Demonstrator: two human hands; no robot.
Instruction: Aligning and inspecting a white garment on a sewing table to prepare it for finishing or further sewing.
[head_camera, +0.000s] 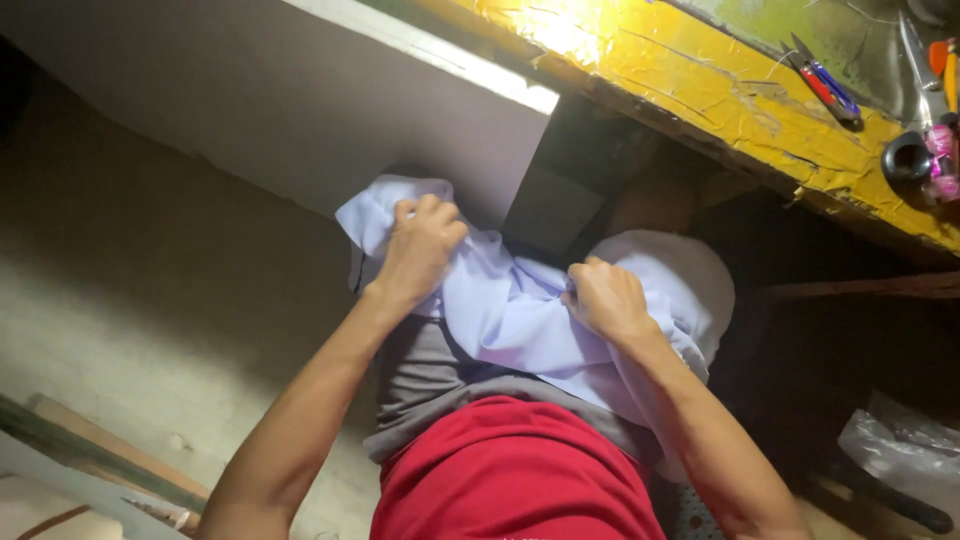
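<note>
While both grips clench it, left hand (420, 245) and right hand (603, 297), I see crumpled pale-lilac cloth (510, 305) bunched over my lap.

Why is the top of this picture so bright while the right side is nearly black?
Head view: glare washes out the yellow table edge; deep shadow swallows the space beneath it; the white cloth in the left hand and right hand is evenly lit and sharp.
</note>
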